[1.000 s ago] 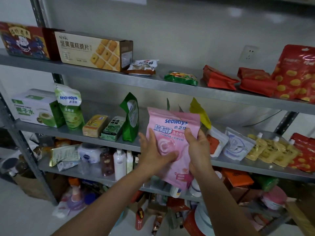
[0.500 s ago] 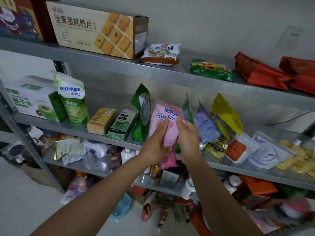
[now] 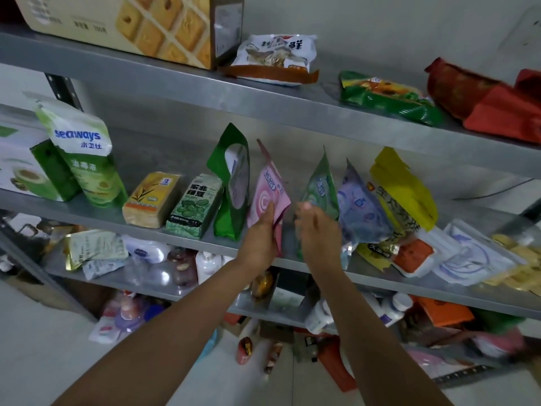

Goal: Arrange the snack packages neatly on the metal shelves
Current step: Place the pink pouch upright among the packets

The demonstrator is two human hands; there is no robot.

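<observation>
A: Which step?
B: Slotting. On the mid shelf [image 3: 87,210], the pink pouch [image 3: 268,191] is standing edge-on. It's going in between the dark green pouch [image 3: 231,186] and the pale green pouch [image 3: 320,186]. Its bottom is sitting near the front lip and its top is leaning back-left.
A: Hands?
B: The left hand [image 3: 259,240] is pinching the pink pouch low on its front edge. The right hand [image 3: 319,232] is hanging loose just beside it, gripping nothing. It's blurred, so I can't tell if it's touching the pale green pouch.
A: Next?
B: My read: left is needing to square it up and let go, with right bracing the neighbours.
A: Any text?
B: The box [image 3: 131,22] up top is showing biscuit squares, lettering cropped. The white-green pouch [image 3: 82,153] is reading "seaways", 水卫仕. The green pack [image 3: 196,203] is starting 东北. The pink pouch print is too skewed.
</observation>
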